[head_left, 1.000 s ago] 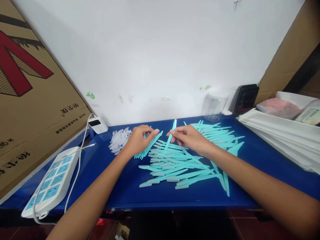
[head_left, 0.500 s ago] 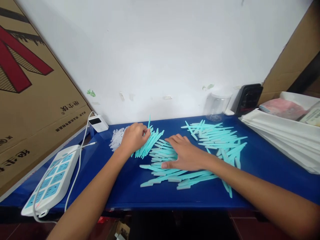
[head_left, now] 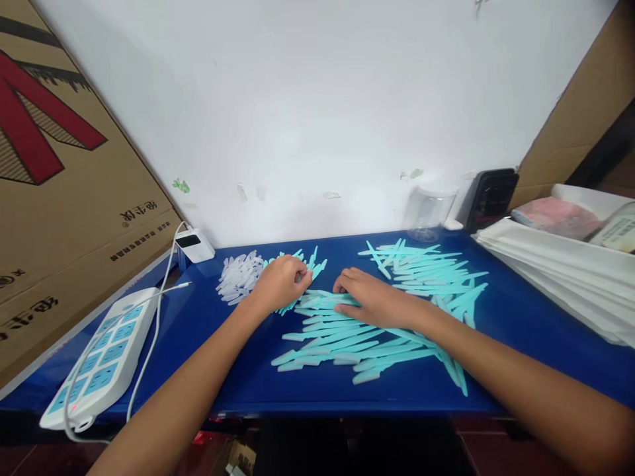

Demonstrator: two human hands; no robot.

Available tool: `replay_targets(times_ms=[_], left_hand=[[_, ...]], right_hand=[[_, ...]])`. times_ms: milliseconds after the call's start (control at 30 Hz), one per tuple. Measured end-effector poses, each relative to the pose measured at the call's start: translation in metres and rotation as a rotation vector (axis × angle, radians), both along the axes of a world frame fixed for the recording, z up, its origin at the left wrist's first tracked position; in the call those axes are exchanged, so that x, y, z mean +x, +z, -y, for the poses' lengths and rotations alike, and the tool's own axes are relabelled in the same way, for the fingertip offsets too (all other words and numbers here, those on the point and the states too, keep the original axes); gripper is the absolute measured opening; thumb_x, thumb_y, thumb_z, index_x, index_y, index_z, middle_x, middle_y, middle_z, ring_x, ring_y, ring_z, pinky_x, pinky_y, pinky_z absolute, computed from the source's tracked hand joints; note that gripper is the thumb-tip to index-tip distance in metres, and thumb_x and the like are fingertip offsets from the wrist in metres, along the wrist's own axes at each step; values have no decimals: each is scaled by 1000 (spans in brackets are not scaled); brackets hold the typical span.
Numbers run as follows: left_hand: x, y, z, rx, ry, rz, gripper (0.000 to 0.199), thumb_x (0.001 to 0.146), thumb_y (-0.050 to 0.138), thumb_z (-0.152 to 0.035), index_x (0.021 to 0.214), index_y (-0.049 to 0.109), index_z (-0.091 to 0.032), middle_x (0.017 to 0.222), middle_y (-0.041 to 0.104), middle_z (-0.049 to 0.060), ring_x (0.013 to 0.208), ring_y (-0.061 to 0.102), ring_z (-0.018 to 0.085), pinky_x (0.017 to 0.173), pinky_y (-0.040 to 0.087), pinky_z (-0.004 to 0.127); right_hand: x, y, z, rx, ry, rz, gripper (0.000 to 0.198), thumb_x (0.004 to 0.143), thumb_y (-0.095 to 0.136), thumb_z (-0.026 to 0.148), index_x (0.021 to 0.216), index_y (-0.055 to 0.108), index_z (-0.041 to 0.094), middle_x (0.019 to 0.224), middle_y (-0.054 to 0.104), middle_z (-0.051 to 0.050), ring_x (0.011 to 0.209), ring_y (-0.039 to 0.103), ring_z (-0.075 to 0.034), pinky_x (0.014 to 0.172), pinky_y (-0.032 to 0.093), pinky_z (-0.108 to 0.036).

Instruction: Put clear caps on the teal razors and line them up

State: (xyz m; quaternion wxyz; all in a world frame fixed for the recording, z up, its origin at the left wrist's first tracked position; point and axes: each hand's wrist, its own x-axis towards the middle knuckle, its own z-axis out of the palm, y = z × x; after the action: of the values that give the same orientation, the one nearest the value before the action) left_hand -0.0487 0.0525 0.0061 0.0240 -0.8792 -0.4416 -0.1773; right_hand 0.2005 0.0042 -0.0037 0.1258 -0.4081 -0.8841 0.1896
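Observation:
My left hand [head_left: 284, 283] is closed in a pinch over the left-hand bunch of razors [head_left: 317, 270]. A slim turquoise eyebrow razor [head_left: 314, 256] stands up from its fingertips. My right hand [head_left: 372, 299] rests on the middle pile of turquoise eyebrow razors [head_left: 342, 337], thumb apart from the bent fingers, touching the handles under it. The razors there lie roughly side by side, pale blade ends toward the left. Left of my left hand is a heap of small whitish translucent pieces [head_left: 239, 276], perhaps blade caps. My palms hide part of both piles.
Another razor pile [head_left: 426, 268] spreads at the back right. Behind it stand a clear jar [head_left: 430, 215] and a black object [head_left: 491, 197]. White sheets and a tray [head_left: 555, 264] are at right. A power strip [head_left: 102, 357], cables and a white device [head_left: 196, 245] lie left.
My left hand has moved slightly right and toward me, the razor at its fingertips with it. My right hand has bent its fingers, and the middle razors have shifted and spread.

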Motion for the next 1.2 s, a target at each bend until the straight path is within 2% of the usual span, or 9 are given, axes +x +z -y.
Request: replay_targets(times_ms=[233,433,600,700,800,900,1033,1133,1200], left_hand=[[-1,-2,-1,13,13,-9,36,98,52,-31,63,44,-22,67,60,5,72,54,22,65,31,34],[-3,0,-3,23,49,-3,38,98,51,-32,63,43,-22,67,61,5,72,54,22,64,30,35],[-3,-2,-4,16,45,-75,37,97,51,-32,63,45,-22,68,60,6,74,56,24,64,31,35],[-6,-5,-4,13,64,-136,36,97,53,-33,63,49,-22,71,62,7,77,58,25,64,30,35],[-6,-5,-4,17,84,-148,35,95,57,-35,63,50,-22,73,63,7,78,59,26,63,30,35],[-2,0,1,38,91,-29,35,100,56,-42,72,54,-21,75,62,5,75,58,23,62,29,33],[5,6,10,28,52,263,33,108,45,-51,101,58,-21,76,59,0,70,55,18,64,31,31],[7,8,12,-33,14,399,36,109,42,-51,93,53,-21,67,49,-4,62,48,15,63,30,30],[8,7,11,-81,6,475,42,109,43,-53,82,47,-21,63,40,-5,58,41,13,61,28,30]], right_hand=[[5,7,0,30,-13,99,21,103,41,38,101,50,20,108,60,-16,100,58,-30,107,42,-52],[12,12,-3,-81,-61,125,28,104,39,44,83,36,25,92,57,-12,92,57,-30,79,49,-44],[27,10,-10,-144,-95,61,29,104,43,46,84,41,24,98,62,-13,93,63,-31,74,49,-40],[39,8,-16,-159,-124,-28,25,106,39,42,88,41,25,102,64,-14,104,66,-33,72,49,-36],[43,7,-23,-58,-171,-97,24,106,37,42,89,38,25,100,61,-12,101,65,-32,69,47,-35],[39,8,-25,73,-211,-94,31,106,38,51,88,34,26,93,55,-8,77,55,-24,65,42,-36],[27,14,-17,-41,-138,-158,34,108,35,56,94,42,25,90,55,-5,71,47,-21,65,41,-36],[19,18,-9,-177,-50,-230,35,109,35,56,98,47,25,92,59,-6,76,52,-22,68,43,-36],[15,20,-6,-203,-37,-260,37,109,36,57,98,49,24,92,60,-5,78,54,-22,69,44,-36]])
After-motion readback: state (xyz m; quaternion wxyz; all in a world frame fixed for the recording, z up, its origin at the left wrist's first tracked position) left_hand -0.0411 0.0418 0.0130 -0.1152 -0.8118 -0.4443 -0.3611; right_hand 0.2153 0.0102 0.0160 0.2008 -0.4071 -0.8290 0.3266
